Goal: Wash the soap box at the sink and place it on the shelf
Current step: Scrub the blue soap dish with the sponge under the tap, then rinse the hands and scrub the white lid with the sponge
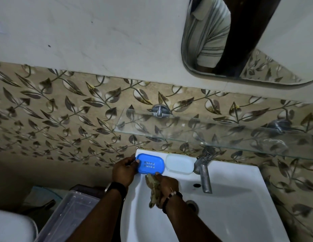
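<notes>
Leaf-patterned tiles (pixel 65 110) back a white sink (pixel 239 198), and the blue soap box (pixel 150 164) sits on its far left ledge. The left hand (pixel 123 172) pinches the box's left end between thumb and fingers. The right hand (pixel 167 185) clutches a crumpled brownish rag (pixel 153 187), one fingertip touching the box's near edge. A translucent white lid (pixel 179 164) lies just right of the box, beside the metal tap (pixel 203 173). A glass shelf (pixel 213 135) hangs above the tap, below a mirror (pixel 257 41). A clear plastic bin (pixel 68 215) stands at near left.
</notes>
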The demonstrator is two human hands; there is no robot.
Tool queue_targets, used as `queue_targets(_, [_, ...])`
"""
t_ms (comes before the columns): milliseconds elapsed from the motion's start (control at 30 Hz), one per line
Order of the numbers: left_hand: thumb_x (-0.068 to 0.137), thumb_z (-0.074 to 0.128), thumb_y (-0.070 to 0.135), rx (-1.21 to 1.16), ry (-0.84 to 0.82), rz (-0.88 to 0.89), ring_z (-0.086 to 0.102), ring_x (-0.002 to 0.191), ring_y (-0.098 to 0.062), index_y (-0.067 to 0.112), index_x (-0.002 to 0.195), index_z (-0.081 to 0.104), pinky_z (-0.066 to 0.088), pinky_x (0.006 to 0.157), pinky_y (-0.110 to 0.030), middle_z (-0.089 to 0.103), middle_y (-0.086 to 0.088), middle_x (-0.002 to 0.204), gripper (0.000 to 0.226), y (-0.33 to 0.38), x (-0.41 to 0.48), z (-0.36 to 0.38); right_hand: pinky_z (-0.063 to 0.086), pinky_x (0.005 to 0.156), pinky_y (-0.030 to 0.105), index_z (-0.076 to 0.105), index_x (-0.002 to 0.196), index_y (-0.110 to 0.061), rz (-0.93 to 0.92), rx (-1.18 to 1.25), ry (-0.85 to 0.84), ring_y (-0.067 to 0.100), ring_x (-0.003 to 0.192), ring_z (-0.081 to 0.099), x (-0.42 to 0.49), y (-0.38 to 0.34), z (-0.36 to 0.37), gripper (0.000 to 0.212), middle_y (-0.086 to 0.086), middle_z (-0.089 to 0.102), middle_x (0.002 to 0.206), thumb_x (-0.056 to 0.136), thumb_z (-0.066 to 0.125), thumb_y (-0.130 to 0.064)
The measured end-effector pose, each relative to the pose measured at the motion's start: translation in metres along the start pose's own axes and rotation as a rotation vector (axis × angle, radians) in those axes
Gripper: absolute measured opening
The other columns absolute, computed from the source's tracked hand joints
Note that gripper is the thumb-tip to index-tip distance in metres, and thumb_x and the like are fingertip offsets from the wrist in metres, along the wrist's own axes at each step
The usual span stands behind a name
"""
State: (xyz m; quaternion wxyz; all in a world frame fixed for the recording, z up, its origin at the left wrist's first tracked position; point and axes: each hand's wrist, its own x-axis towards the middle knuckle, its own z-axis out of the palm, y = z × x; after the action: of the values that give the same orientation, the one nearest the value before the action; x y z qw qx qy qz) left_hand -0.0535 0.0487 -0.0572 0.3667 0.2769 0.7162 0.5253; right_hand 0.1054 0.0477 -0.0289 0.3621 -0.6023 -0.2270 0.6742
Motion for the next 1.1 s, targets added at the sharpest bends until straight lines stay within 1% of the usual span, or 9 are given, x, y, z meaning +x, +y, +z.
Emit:
queue_targets(100, [0.088,0.075,0.02,0.2,-0.001,0.083,0.07,0.098,-0.035,0.001,0.109,0.076,0.058,0.088,-0.046,0.075,-0.02,0.105,0.029,0.002,0.005,0.001,0.056,0.091,0.049,0.072,0.105,-0.01,-0.026,-0.021,0.016,0.032,0.097,0.07,0.007,0.0,0.002,0.022,0.01,0.075,0.105,0.084,0.072,-0.008])
queue_targets(233, [0.089,0.074,0.022,0.418,0.006,0.188,0.071,0.089,-0.035,0.003,0.103,0.079,0.055,0.083,-0.035,0.077,-0.02,0.098,0.024,0.006,0.006,0.001,0.057,0.063,0.028,0.073,0.092,-0.012,-0.034,-0.005,0.012,0.02,0.078,0.073,0.015,0.0,0.0,0.011,0.003,0.078,0.092,0.085,0.071,-0.004])
queue_targets(367, [0.089,0.072,0.02,0.543,0.054,0.24,0.068,0.097,-0.038,0.004,0.102,0.078,0.047,0.08,-0.032,0.075,-0.021,0.103,0.021,0.014,0.002,0.004,0.056,0.079,0.035,0.072,0.105,-0.006,-0.022,-0.013,0.03,0.025,0.09,0.07,0.019,0.001,0.0,0.02,0.008,0.075,0.102,0.085,0.072,-0.007])
queue_targets(500, [0.092,0.068,0.026,0.606,0.062,0.226,0.066,0.097,-0.038,0.006,0.1,0.077,0.047,0.08,-0.034,0.074,-0.019,0.102,0.023,0.017,0.001,0.008,0.057,0.086,0.04,0.073,0.097,-0.007,0.008,-0.032,0.034,0.028,0.091,0.071,0.019,0.0,0.001,0.013,0.01,0.075,0.101,0.084,0.073,-0.008])
queue_targets(733, [0.09,0.071,0.027,0.537,0.18,0.235,0.066,0.093,-0.044,-0.001,0.098,0.073,0.047,0.081,-0.041,0.073,-0.027,0.094,0.03,0.017,-0.015,0.008,0.056,0.091,0.049,0.071,0.107,-0.002,0.046,0.191,-0.107,0.038,0.101,0.066,-0.011,-0.002,-0.021,0.029,0.022,0.071,0.109,0.081,0.064,0.006])
queue_targets(833, [0.086,0.075,0.018,0.518,0.26,0.246,0.061,0.097,-0.047,-0.008,0.098,0.07,0.045,0.085,-0.046,0.069,-0.032,0.095,0.029,0.012,-0.032,0.013,0.055,0.073,0.035,0.061,0.097,0.007,0.093,0.165,-0.083,0.033,0.088,0.057,-0.023,0.002,-0.051,0.017,0.025,0.06,0.103,0.085,0.053,0.015])
queue_targets(933, [0.085,0.074,0.005,0.475,0.327,0.367,0.059,0.085,-0.043,-0.004,0.089,0.068,0.04,0.079,-0.043,0.063,-0.027,0.083,0.012,-0.001,-0.071,0.026,0.046,0.058,0.028,0.063,0.094,0.023,0.09,0.083,-0.062,0.031,0.073,0.058,-0.033,0.006,-0.088,0.018,0.033,0.062,0.095,0.082,0.06,0.01])
queue_targets(1033, [0.086,0.074,0.012,0.38,0.172,0.348,0.064,0.077,-0.032,0.014,0.082,0.07,0.044,0.071,-0.033,0.065,-0.01,0.081,0.006,-0.018,-0.13,0.049,0.036,0.049,0.025,0.055,0.11,0.027,0.122,0.162,-0.07,0.028,0.055,0.05,-0.046,0.004,-0.12,0.042,0.032,0.056,0.091,0.079,0.065,0.0])
queue_targets(1100, [0.087,0.075,0.022,0.276,-0.028,0.162,0.068,0.08,-0.024,0.028,0.081,0.07,0.05,0.078,-0.034,0.07,0.0,0.084,0.01,-0.022,-0.162,0.065,0.034,0.048,0.026,0.063,0.113,0.017,0.155,0.228,-0.125,0.027,0.053,0.047,-0.055,0.001,-0.136,0.041,0.026,0.06,0.091,0.081,0.066,-0.009])
